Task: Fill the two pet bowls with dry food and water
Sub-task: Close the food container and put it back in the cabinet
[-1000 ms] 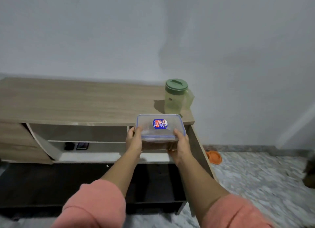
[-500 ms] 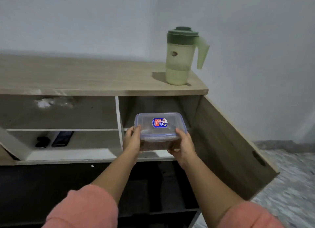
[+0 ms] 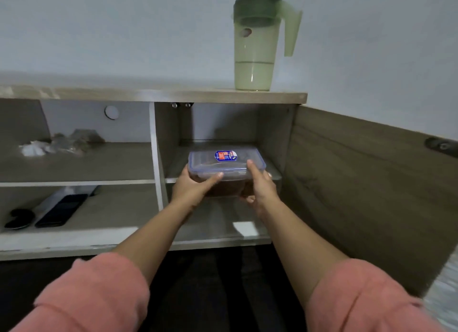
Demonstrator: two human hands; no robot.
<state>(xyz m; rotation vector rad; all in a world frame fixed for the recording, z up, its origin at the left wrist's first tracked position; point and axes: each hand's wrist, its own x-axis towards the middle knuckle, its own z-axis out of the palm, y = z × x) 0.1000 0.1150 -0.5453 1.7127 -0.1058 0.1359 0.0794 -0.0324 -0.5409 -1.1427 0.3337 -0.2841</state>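
Both bowls are out of view; your left hand (image 3: 192, 186) and right hand (image 3: 260, 186) grip the lidded food box (image 3: 226, 166); water jug (image 3: 257, 44) untouched.

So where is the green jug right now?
The green jug stands on the cabinet top, at its right end, above the food box held in both hands.

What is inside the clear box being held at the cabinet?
Through the box wall a brown mass fills the lower part, likely dry food. The left hand and right hand cover both ends, and the lid sticker hides part from above.
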